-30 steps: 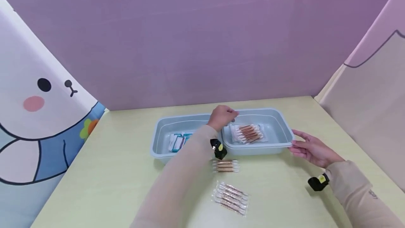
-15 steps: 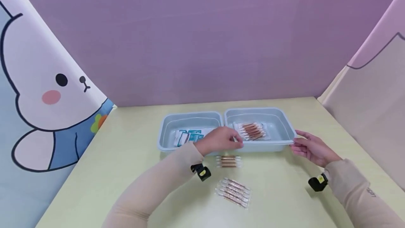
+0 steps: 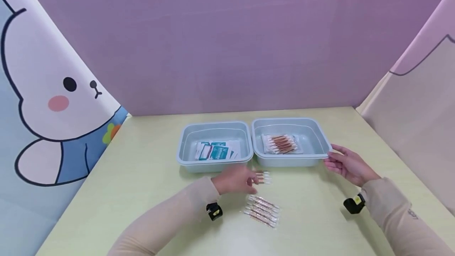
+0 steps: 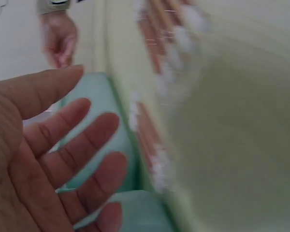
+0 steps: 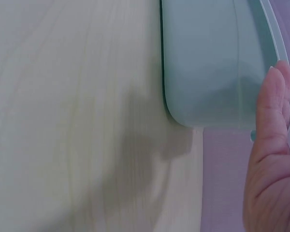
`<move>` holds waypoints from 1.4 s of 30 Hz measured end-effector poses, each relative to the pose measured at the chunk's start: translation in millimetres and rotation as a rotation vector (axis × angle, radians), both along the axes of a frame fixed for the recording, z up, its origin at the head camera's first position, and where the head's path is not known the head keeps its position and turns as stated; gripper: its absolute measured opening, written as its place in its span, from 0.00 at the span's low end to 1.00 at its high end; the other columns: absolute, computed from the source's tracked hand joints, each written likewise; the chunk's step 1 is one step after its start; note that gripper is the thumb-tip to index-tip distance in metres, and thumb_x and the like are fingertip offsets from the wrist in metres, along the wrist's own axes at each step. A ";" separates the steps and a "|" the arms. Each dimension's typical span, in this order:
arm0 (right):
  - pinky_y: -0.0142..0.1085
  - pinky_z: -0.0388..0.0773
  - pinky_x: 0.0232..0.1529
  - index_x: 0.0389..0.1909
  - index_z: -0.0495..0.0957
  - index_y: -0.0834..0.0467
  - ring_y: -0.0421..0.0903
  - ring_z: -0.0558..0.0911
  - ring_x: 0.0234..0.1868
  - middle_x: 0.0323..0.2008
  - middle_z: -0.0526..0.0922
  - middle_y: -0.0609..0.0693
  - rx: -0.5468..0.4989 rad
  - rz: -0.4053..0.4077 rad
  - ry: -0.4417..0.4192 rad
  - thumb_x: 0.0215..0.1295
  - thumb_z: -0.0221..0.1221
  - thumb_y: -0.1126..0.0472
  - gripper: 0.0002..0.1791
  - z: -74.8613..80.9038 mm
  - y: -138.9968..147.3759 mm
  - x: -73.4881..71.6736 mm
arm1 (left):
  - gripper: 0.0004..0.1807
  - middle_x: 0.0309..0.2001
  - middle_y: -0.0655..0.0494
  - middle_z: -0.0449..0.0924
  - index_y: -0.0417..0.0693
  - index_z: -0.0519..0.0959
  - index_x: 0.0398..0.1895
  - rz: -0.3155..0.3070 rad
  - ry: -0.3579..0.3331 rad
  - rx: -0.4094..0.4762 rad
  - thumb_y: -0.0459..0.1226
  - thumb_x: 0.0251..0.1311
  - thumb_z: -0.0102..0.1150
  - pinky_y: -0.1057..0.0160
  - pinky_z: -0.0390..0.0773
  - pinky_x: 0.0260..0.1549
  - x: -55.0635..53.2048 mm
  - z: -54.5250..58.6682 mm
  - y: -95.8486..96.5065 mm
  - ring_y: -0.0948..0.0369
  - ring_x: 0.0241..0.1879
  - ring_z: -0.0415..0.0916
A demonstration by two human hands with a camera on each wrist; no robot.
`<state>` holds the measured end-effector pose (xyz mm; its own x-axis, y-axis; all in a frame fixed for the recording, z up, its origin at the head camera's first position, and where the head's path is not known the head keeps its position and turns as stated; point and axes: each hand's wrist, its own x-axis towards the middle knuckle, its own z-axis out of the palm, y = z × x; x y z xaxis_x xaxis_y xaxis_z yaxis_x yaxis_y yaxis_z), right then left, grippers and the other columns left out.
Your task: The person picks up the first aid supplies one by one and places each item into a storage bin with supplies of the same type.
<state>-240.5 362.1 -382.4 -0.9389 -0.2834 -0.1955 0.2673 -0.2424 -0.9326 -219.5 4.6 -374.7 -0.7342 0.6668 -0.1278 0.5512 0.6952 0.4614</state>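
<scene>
My left hand (image 3: 235, 179) hovers over the table in front of the two basins, fingers apart and holding nothing; the left wrist view shows its bare palm. It partly covers a small pack of cotton swabs (image 3: 262, 177). Closer to me lies another clear pack of cotton swabs (image 3: 262, 210). With thumb and fingers, my right hand (image 3: 350, 166) pinches the rim of the right pale-blue plastic basin (image 3: 313, 139) at its near right corner. Inside that basin, to the left, are packed cotton swabs (image 3: 281, 144) with brown sticks.
The left pale-blue basin (image 3: 213, 166) stands beside the right one and holds several white-and-teal sachets (image 3: 218, 151). A purple partition (image 3: 227, 50) rises behind the pale wooden table (image 3: 149, 157). Printed panels stand at left and right.
My left hand has come back from above the right basin, over its front rim, and down toward the swab packs on the table. My right hand stays at the basin's rim.
</scene>
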 end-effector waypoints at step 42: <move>0.35 0.81 0.39 0.54 0.59 0.57 0.45 0.86 0.32 0.31 0.85 0.55 -0.034 0.018 0.008 0.72 0.49 0.69 0.14 -1.6 2.3 -1.8 | 0.09 0.24 0.66 0.72 0.52 0.78 0.24 0.132 -0.050 -0.175 0.36 0.49 0.72 0.69 0.69 0.27 6.4 -26.9 1.0 0.68 0.25 0.67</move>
